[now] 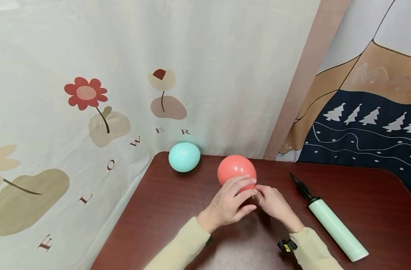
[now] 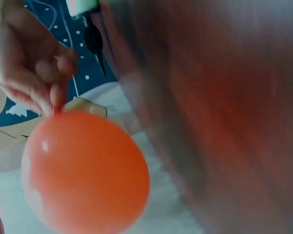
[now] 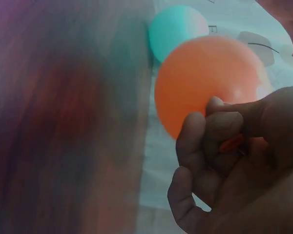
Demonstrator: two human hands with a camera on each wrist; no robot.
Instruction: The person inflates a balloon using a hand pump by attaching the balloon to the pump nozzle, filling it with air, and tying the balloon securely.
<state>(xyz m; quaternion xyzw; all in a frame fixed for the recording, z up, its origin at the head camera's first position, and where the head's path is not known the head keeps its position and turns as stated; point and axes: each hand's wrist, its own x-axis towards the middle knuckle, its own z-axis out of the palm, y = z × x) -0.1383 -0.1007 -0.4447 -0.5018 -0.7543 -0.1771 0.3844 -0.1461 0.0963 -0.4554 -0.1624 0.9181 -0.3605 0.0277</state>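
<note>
An inflated red balloon (image 1: 236, 167) hangs above the dark table, looking orange in the wrist views. My right hand (image 1: 274, 201) pinches its neck between thumb and finger. In the right wrist view the balloon's red tail end (image 3: 233, 143) pokes out among the curled fingers. My left hand (image 1: 230, 202) is on the near left side, its fingers loosely extended and overlapping the balloon's lower part in the head view. Only a bit of that hand (image 3: 283, 17) enters the top right of the right wrist view.
A round turquoise balloon (image 1: 184, 157) lies at the table's back left corner. To the right is a pale green hand pump (image 1: 338, 228) with a black nozzle (image 1: 301, 187). Printed curtains (image 1: 225, 75) hang behind the reddish-brown table (image 1: 151, 221).
</note>
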